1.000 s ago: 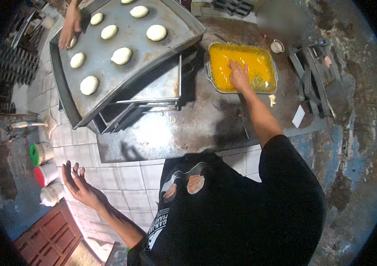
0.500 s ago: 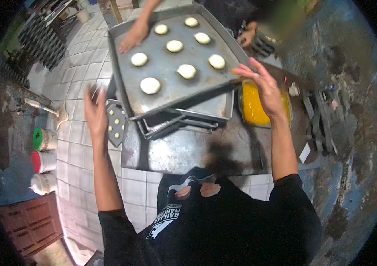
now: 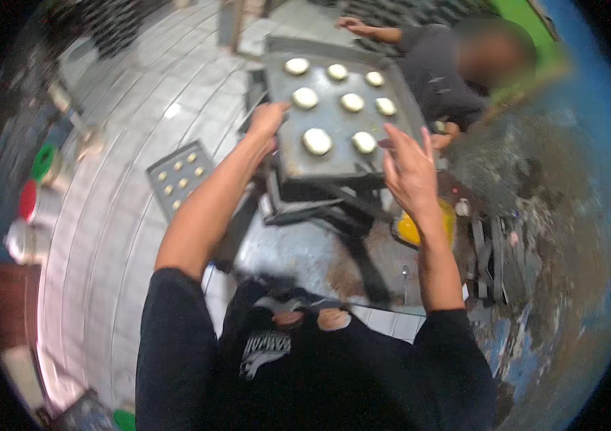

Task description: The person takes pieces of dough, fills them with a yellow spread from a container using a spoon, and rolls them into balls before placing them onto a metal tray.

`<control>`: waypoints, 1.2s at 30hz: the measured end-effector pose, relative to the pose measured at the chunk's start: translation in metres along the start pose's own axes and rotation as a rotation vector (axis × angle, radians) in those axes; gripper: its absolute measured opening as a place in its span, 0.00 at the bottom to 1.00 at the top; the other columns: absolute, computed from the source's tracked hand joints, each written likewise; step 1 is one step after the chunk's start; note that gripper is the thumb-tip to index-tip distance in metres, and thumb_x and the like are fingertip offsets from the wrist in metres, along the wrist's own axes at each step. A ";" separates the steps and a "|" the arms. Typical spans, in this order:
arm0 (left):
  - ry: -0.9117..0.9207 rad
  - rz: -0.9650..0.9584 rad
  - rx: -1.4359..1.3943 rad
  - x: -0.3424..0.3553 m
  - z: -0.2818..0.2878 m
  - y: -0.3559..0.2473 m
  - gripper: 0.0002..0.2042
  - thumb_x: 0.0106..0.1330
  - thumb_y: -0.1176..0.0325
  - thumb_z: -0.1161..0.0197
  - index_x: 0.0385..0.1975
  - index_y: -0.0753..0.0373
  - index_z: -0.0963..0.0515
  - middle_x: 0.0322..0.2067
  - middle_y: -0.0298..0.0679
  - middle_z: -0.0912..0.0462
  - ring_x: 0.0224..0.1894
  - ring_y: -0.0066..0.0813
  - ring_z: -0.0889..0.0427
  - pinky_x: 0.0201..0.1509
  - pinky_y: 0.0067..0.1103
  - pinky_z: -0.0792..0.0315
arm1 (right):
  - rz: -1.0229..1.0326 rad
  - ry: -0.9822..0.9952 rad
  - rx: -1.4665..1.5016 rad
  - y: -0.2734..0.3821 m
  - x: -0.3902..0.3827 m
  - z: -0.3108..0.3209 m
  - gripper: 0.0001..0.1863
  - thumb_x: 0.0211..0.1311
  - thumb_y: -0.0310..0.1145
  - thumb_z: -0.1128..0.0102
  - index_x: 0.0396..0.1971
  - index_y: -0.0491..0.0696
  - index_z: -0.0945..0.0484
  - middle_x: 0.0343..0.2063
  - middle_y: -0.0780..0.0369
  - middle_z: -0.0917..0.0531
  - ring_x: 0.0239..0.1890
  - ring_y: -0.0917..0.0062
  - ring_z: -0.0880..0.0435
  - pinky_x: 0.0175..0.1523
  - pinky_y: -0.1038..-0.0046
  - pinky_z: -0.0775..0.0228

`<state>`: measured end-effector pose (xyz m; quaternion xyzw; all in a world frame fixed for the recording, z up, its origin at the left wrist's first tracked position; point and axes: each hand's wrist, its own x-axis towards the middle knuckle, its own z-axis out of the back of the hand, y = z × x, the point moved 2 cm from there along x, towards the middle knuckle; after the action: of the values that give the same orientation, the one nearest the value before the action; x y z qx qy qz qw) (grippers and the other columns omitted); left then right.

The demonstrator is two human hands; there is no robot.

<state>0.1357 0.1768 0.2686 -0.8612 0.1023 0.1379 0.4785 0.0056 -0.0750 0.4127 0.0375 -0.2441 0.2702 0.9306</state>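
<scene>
A grey metal baking tray (image 3: 334, 164) bearing several pale round dough balls (image 3: 317, 141) sits over a stack of trays or racks (image 3: 287, 210). My left hand (image 3: 268, 123) is closed on its left rim. At the near right corner is my right hand (image 3: 412, 164), its fingers stretched and apart over the rim; whether they touch the metal I cannot tell. Just below that hand, partly behind my forearm, stands a container of bright yellow liquid (image 3: 407, 228).
A co-worker (image 3: 431, 68) stands beyond the tray, one hand (image 3: 354, 26) reaching out. Another tray of dough balls (image 3: 180, 176) lies low at the left. Lidded tubs (image 3: 38, 201) line the left wall. A spoon (image 3: 405, 274) and dark metal pieces (image 3: 496, 258) rest on the table.
The tray and the trays under it appear farther right in view. My left hand has gone from open beside the tray to gripping its rim. The co-worker's hand has left the tray.
</scene>
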 end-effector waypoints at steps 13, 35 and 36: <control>-0.554 -0.378 0.083 -0.208 0.241 -0.039 0.08 0.63 0.66 0.37 0.34 0.64 0.20 0.31 0.36 0.20 0.34 0.27 0.20 0.42 0.23 0.25 | -0.124 0.461 1.232 0.160 -0.125 -0.071 0.18 0.66 0.26 0.41 0.56 0.46 0.23 0.46 0.56 0.15 0.44 0.66 0.14 0.49 0.69 0.21; -0.981 -0.151 -0.532 0.047 0.768 0.169 0.32 0.59 0.84 0.45 0.66 0.59 0.40 0.54 0.44 0.26 0.55 0.42 0.25 0.59 0.38 0.26 | -0.150 0.854 0.168 0.308 0.034 -0.480 0.35 0.60 0.60 0.39 0.57 0.47 0.23 0.53 0.56 0.19 0.61 0.65 0.25 0.72 0.51 0.51; -0.852 -0.221 -0.529 0.075 0.781 0.193 0.35 0.58 0.83 0.44 0.69 0.58 0.43 0.56 0.46 0.27 0.56 0.44 0.26 0.60 0.40 0.27 | -0.163 0.885 0.089 0.311 0.035 -0.488 0.36 0.58 0.62 0.38 0.55 0.47 0.22 0.52 0.57 0.19 0.59 0.66 0.24 0.71 0.52 0.49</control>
<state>0.0382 0.7382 -0.3040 -0.8259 -0.2319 0.4461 0.2551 0.0813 0.3055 -0.0183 -0.0226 0.1927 0.1965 0.9611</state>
